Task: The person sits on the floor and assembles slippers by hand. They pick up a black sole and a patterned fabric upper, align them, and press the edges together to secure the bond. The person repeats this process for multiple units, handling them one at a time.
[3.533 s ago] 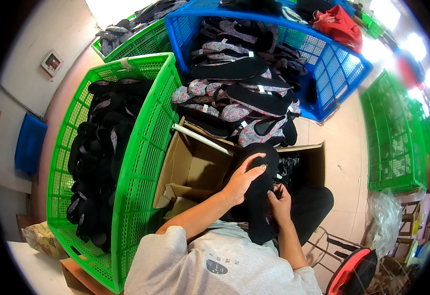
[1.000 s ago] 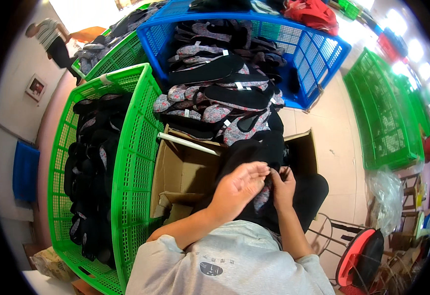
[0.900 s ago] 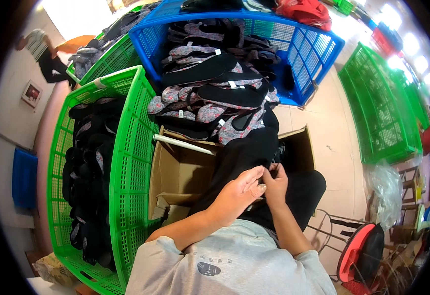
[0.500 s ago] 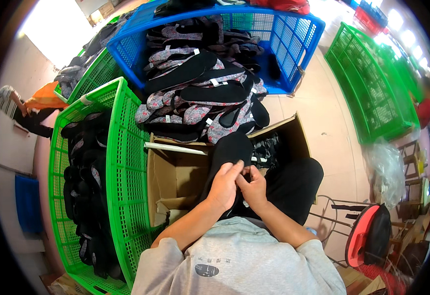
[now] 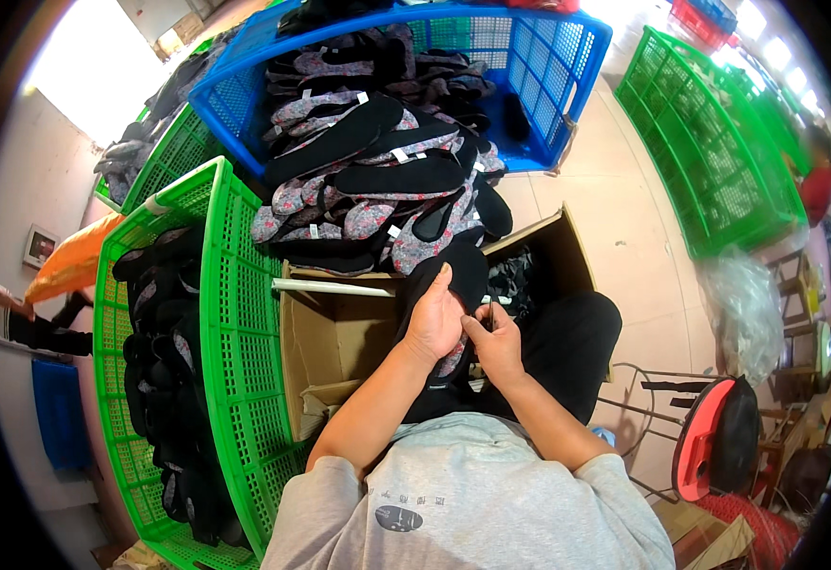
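Note:
A slipper (image 5: 469,273) with a black sole and a bit of grey-and-red floral cloth is in front of me, over the cardboard box. My left hand (image 5: 434,321) is closed on it from the left side, thumb lying up along the sole. Close beside its lower right edge, my right hand (image 5: 497,348) pinches a slim dark thing whose kind I cannot make out. Just beyond lies a heap of similar slippers (image 5: 401,178), black soles and floral cloth mixed, some with small white tags.
The heap spills from a tipped blue crate (image 5: 582,57). On my left, a green crate (image 5: 216,313) holds black slippers (image 5: 163,380). A white bar (image 5: 334,287) crosses the open cardboard box (image 5: 306,347). At right are another green crate (image 5: 710,152) and a red-and-black stool (image 5: 715,437).
My left hand has opened its thumb upward and shifted its hold on the slipper. My right hand has drawn slightly away, and floral cloth now shows between the hands.

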`<control>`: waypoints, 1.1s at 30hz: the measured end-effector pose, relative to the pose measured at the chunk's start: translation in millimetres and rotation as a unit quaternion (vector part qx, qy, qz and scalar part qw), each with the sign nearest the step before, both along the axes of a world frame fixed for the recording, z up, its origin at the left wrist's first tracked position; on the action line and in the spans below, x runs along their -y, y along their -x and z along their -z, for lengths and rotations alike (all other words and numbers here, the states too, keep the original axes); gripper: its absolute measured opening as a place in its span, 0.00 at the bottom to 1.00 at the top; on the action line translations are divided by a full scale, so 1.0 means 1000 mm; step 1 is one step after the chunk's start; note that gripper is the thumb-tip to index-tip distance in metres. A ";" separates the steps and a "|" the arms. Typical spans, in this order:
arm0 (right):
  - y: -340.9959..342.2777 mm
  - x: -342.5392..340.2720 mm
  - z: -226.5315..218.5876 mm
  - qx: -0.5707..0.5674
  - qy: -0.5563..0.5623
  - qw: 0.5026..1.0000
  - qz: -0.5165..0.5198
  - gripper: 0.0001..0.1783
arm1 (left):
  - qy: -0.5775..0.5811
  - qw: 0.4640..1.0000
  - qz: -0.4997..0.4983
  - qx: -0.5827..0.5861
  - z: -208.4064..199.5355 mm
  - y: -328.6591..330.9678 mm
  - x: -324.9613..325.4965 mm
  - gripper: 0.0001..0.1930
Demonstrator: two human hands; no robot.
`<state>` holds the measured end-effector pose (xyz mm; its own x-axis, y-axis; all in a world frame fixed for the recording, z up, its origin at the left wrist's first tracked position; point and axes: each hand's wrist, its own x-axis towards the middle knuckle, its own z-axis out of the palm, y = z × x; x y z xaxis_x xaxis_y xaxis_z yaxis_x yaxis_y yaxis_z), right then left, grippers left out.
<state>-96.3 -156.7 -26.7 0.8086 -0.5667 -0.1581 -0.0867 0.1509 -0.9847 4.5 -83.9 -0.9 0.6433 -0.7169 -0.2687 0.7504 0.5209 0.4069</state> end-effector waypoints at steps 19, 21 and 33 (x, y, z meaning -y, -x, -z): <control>0.026 0.042 -0.008 0.060 -0.200 0.977 0.046 0.11 | -0.435 0.829 0.136 0.325 -0.041 0.030 -0.040 0.15; 0.026 0.042 -0.017 0.061 -0.179 0.982 0.020 0.12 | -0.311 0.870 0.053 0.379 -0.013 0.036 -0.045 0.13; 0.027 0.036 -0.004 0.031 -0.159 0.986 -0.040 0.15 | -0.315 0.813 0.041 0.488 0.030 0.029 -0.041 0.10</control>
